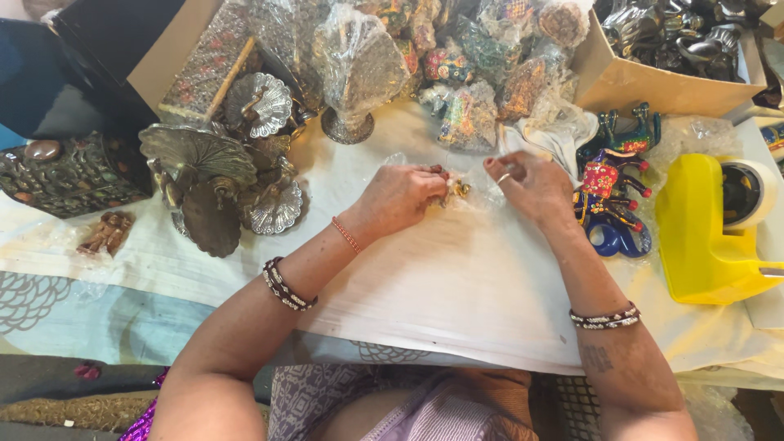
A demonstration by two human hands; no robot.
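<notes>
1. Step in hand, by the look of it: wrapping a small gold figurine [457, 189] in a clear plastic bag [482, 192]. Both sit on the white cloth [457, 286], between the two sets of fingertips.
2. Left hand [398, 196]: fingers curled shut, pinching figurine + bag edge at its tips.
3. Right hand [531, 184]: thumb & forefinger pinched closed on the plastic, other fingers loosely bent; ring on one finger.
4. Next move likely calls for a steady pinch on the left while the right draws plastic over the piece w/o tearing it.
5. Just beyond the fingertips: heap of plastic-wrapped painted ornaments [465, 65], multicoloured.
6. Beside the right fingers: blue-and-red painted animal figure [608, 192]; further out, yellow tape dispenser [706, 237].
7. Far beyond the right fingers: brown cardboard box [645, 86] holding silver metal figures.
8. Out past the left fingers: silver-toned peacock pieces [216, 175] and a dark embossed box [69, 175].
</notes>
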